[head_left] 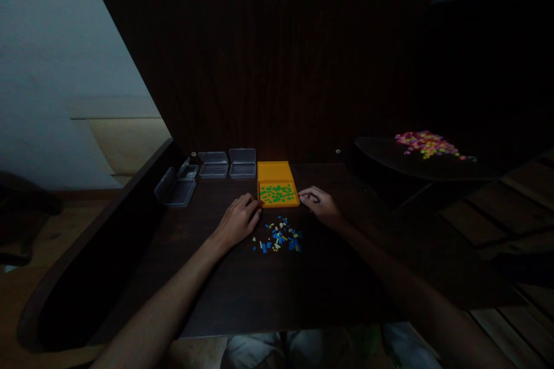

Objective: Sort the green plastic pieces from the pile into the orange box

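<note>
A yellow plastic box [276, 171] stands with its lid raised at the back of the table. Many small green toy bricks [277, 192] lie spread inside its tray. My left hand [237, 220] is palm down, its fingertips against the box's front left corner. From the other side, my right hand [319, 204] has curled fingers with the tips at the box's right edge. Between the hands and closer to me is a loose heap of tiny blue, cream and yellow bricks [281, 236]. Dim light hides fine detail of the fingers.
Several clear plastic cases, among them an open case [243, 170] and another open case [179, 192], stand left of the yellow box. On a dark side surface at right sits a pile of pink, red and yellow pieces [428, 144]. A dark panel [277, 57] rises behind the table.
</note>
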Demonstrator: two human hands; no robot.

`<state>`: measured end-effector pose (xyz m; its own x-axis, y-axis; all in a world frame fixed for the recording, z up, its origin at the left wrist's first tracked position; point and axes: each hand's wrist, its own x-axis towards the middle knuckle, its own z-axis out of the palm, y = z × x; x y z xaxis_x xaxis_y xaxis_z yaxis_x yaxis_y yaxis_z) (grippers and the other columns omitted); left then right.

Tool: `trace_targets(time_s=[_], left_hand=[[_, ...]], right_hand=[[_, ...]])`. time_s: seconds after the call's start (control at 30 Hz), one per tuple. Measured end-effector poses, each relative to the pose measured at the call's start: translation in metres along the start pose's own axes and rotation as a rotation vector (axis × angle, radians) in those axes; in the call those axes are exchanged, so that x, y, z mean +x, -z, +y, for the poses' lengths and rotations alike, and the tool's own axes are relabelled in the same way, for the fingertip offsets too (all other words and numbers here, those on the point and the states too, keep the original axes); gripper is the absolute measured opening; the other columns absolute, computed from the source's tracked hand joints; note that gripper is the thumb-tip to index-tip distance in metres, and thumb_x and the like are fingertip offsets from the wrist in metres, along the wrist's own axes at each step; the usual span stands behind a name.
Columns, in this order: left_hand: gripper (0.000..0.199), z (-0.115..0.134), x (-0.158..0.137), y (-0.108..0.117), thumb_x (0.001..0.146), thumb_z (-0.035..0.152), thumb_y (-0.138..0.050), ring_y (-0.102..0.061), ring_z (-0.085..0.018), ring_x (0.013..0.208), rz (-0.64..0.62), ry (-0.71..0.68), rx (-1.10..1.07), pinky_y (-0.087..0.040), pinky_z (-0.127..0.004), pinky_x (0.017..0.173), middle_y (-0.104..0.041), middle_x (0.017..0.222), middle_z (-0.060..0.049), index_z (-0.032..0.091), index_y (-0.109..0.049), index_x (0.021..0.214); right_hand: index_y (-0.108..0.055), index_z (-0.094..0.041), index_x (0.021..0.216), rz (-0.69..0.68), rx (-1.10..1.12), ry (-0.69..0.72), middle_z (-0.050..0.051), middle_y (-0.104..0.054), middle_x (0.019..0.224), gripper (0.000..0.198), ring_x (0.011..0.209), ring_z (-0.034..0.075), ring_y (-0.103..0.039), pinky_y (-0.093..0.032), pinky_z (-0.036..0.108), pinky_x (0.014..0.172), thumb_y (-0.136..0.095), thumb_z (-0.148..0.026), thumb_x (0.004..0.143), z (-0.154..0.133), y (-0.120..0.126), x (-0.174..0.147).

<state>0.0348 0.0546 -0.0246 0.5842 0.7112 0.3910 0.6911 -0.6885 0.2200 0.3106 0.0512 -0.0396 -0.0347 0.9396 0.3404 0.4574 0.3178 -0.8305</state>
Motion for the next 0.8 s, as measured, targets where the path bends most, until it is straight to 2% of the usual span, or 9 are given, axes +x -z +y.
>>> trace_targets(time_s=[0.17, 0.33, 0.43, 0.63, 0.8], left_hand=[[0.02, -0.003, 0.002, -0.01, 0.094, 0.023, -0.045, -0.058, -0.02, 0.09, 0.065, 0.022, -0.114, -0.051, -0.036, 0.084, -0.059, 0.097, -0.008, 0.018, -0.063, 0.101], [0.02, -0.005, 0.004, -0.015, 0.096, 0.029, -0.046, -0.059, -0.02, 0.094, 0.098, 0.049, -0.168, -0.051, -0.036, 0.087, -0.059, 0.101, -0.008, 0.018, -0.063, 0.096], [0.019, -0.007, 0.006, -0.018, 0.095, 0.027, -0.046, -0.06, -0.021, 0.099, 0.107, 0.069, -0.172, -0.05, -0.039, 0.089, -0.061, 0.105, -0.008, 0.019, -0.063, 0.096], [0.015, -0.01, 0.006, -0.022, 0.093, 0.025, -0.049, -0.062, -0.021, 0.099, 0.135, 0.075, -0.225, -0.052, -0.038, 0.091, -0.062, 0.107, -0.008, 0.02, -0.063, 0.094], [0.013, -0.01, 0.006, -0.024, 0.093, 0.026, -0.05, -0.062, -0.02, 0.099, 0.13, 0.08, -0.208, -0.052, -0.037, 0.09, -0.061, 0.108, -0.008, 0.02, -0.062, 0.094]], right_hand=[[-0.061, -0.018, 0.093, 0.074, 0.163, -0.162, 0.001, -0.059, 0.083, 0.032, 0.045, 0.007, -0.049, -0.039, 0.022, 0.04, -0.06, -0.043, 0.074, 0.016, -0.01, 0.019], [-0.057, -0.018, 0.098, 0.105, 0.151, -0.289, 0.004, -0.066, 0.089, 0.028, 0.036, 0.005, -0.046, -0.029, 0.018, 0.028, -0.055, -0.038, 0.077, 0.017, -0.02, 0.046], [-0.056, -0.018, 0.097, 0.122, 0.164, -0.308, 0.003, -0.067, 0.089, 0.025, 0.034, 0.005, -0.047, -0.032, 0.018, 0.026, -0.056, -0.034, 0.078, 0.019, -0.026, 0.063], [-0.061, -0.016, 0.091, 0.133, 0.186, -0.368, 0.001, -0.067, 0.068, 0.02, 0.037, 0.008, -0.051, -0.038, 0.019, 0.031, -0.062, -0.024, 0.073, 0.031, -0.035, 0.086], [-0.068, -0.014, 0.092, 0.17, 0.222, -0.34, 0.003, -0.07, 0.067, 0.025, 0.064, 0.016, -0.066, -0.053, 0.024, 0.057, -0.066, -0.02, 0.068, 0.039, -0.038, 0.09]])
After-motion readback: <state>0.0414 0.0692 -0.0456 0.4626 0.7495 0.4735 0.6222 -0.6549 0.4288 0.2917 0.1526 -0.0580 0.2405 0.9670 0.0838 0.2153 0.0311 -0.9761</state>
